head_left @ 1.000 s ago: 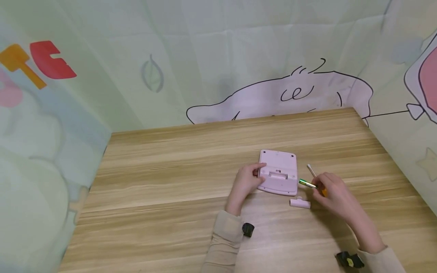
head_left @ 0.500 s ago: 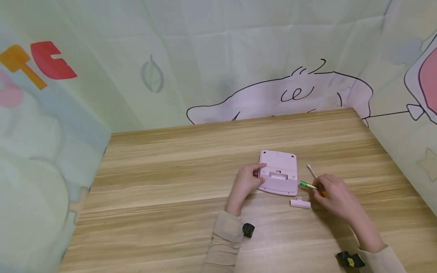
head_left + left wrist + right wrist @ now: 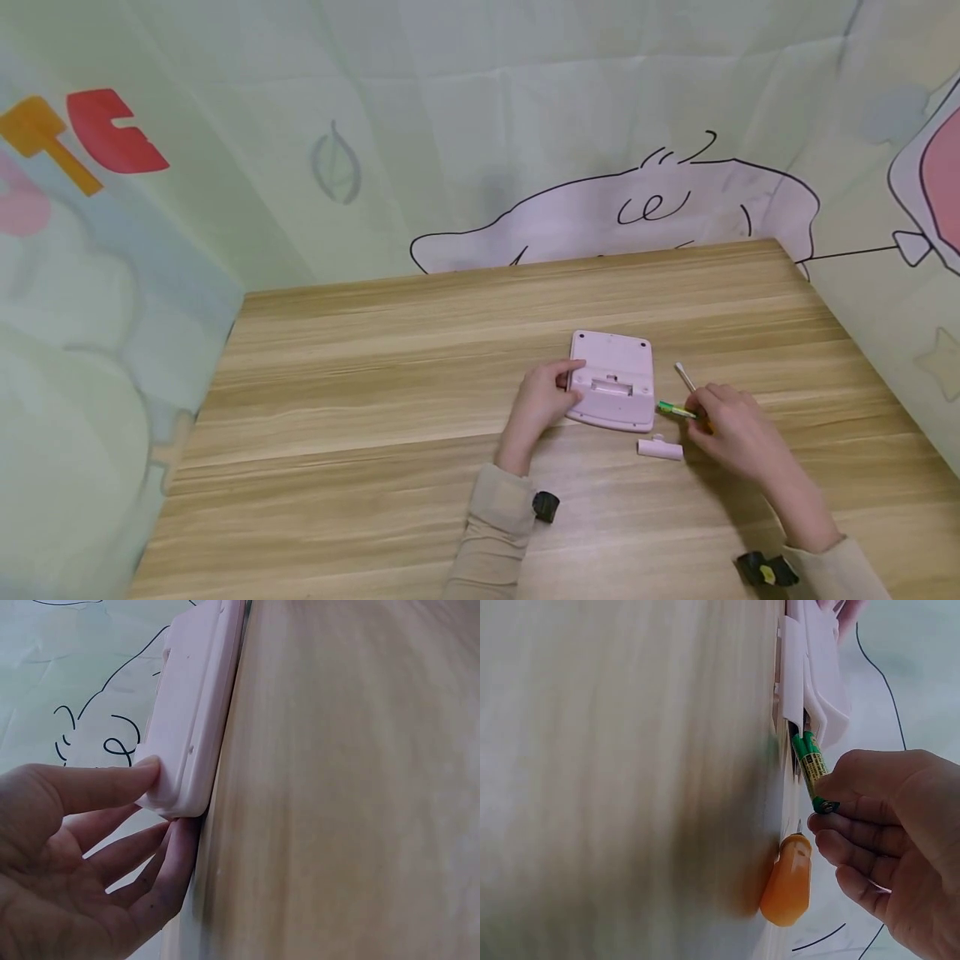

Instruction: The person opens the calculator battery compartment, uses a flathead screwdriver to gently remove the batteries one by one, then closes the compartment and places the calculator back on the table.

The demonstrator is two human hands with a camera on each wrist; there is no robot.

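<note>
Battery (image 3: 814, 763) pinched in right hand (image 3: 738, 429) seems slightly shifted now, while left hand (image 3: 542, 393) grips pink device (image 3: 615, 362).

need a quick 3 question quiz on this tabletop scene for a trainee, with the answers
1. True or false: the slot in the pink device is uncovered.
2. What colour is the screwdriver handle?
3. Which does the right hand pinch?
A) the screwdriver handle
B) the pink device
C) the green battery

Key:
1. True
2. Orange
3. C
</note>
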